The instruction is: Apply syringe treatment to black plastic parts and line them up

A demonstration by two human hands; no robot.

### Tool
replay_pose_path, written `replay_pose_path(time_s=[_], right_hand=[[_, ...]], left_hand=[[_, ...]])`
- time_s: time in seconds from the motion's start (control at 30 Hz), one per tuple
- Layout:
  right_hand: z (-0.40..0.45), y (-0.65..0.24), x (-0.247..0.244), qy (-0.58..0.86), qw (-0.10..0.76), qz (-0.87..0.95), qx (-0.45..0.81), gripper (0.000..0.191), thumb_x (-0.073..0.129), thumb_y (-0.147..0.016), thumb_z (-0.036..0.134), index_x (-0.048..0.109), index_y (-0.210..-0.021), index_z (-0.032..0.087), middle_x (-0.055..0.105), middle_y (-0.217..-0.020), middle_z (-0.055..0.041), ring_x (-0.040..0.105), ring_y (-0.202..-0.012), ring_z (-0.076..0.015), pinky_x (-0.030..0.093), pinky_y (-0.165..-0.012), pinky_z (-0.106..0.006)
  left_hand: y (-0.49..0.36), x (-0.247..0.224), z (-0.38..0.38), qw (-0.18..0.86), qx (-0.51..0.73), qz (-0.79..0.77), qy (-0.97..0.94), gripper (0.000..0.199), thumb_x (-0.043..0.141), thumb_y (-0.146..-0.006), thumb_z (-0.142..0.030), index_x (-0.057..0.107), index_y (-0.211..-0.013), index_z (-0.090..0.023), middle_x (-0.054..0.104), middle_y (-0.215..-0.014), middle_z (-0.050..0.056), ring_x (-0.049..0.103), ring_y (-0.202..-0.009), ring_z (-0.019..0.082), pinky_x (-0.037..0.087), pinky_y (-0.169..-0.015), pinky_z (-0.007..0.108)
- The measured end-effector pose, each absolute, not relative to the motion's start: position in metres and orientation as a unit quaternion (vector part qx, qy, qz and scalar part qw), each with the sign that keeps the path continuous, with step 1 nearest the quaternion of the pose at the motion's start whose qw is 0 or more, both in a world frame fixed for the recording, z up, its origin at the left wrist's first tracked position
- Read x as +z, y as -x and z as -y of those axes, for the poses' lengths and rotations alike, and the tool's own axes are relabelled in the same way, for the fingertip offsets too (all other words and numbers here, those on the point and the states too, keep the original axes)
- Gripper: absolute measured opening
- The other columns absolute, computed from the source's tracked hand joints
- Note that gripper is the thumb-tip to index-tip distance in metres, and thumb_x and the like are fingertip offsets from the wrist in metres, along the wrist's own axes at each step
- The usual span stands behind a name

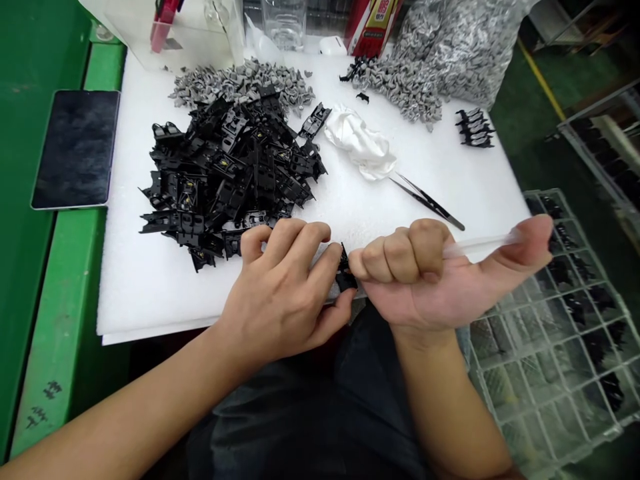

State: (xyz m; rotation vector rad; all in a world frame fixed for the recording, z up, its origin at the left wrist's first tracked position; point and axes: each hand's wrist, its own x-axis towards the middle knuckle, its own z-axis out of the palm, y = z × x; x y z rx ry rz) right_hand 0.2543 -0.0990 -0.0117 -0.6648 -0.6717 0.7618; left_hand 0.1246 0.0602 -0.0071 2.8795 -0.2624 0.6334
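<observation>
My left hand (285, 293) pinches a small black plastic part (345, 275) between thumb and fingers at the front edge of the white foam board (150, 293). My right hand (420, 273) is beside it, fingers curled into a fist and thumb stretched out to the right. A translucent strip (480, 247), slightly blurred, runs from that fist to the thumb tip. The little finger side of the fist meets the black part; what lies inside the fist is hidden. Behind my left hand rises a pile of black plastic parts (240, 167).
Small grey pieces (245, 83) lie behind the pile, more (400, 87) beside a clear bag (460, 47). Tweezers (430, 203) rest by a crumpled white cloth (360, 143). A tablet (77, 148) is at left, a row of black-and-grey parts (475, 128) at right, a divided tray (545, 360) lower right.
</observation>
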Motion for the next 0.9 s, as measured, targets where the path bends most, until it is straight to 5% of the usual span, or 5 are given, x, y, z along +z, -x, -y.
replay_pose_path(time_s=[0.9], right_hand=[[0.0972,-0.2574,-0.0158,0.311,0.806,0.362,0.35,0.069,0.054,-0.089,0.083,0.031,-0.059,0.024,0.022,-0.044,0.0084,0.023,-0.041,-0.0095,0.031,-0.052,-0.035]], left_hand=[[-0.1247,-0.0081,-0.0602,0.093,0.208,0.092,-0.969,0.041,0.06,-0.1,-0.048,0.067,-0.123,-0.014,0.07,-0.125,0.016,0.061,-0.111,0.038,0.04,-0.091,0.052]])
